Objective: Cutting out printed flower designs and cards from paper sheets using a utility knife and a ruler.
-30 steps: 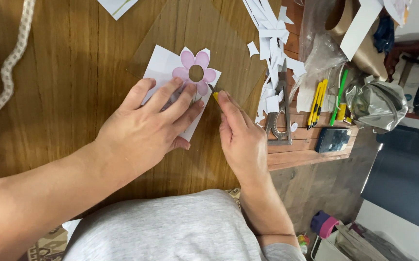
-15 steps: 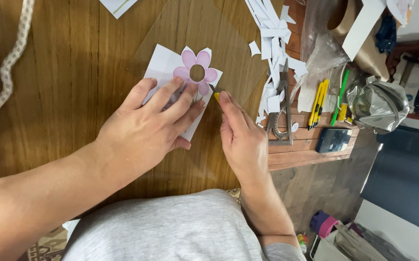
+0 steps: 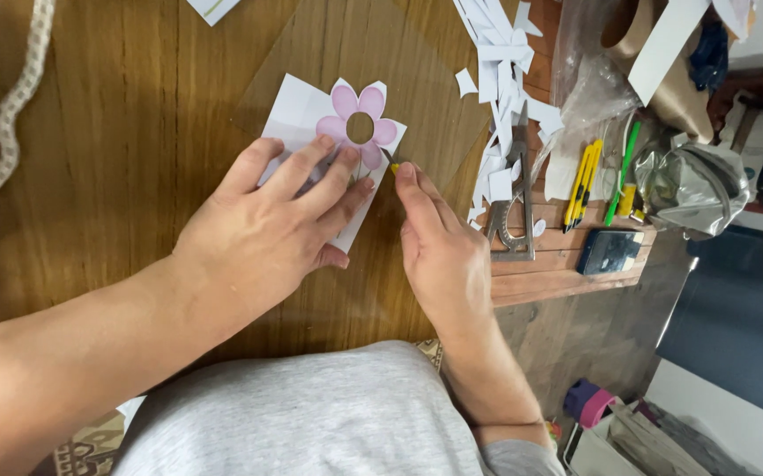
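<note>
Head view, steeply down, seemingly close.

Setting: home craft corner, not a workshop proper. Evidence: dark wooden desk (image 3: 117, 176) strewn with white paper offcuts (image 3: 498, 79); yellow-handled craft knives (image 3: 582, 181) and a green pen (image 3: 619, 172) (lying side by side); grey metal protractor-ruler (image 3: 514, 211); brown cardboard tape roll (image 3: 637, 35); crumpled silver foil bag (image 3: 690, 185). Patterned rug (image 3: 91, 445) on the floor below.

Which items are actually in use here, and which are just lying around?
In use:
left hand pressing the flower paper
right hand holding a small knife
clear sheet underneath

Lying about:
paper scraps
metal ruler
yellow pens
rope
</note>
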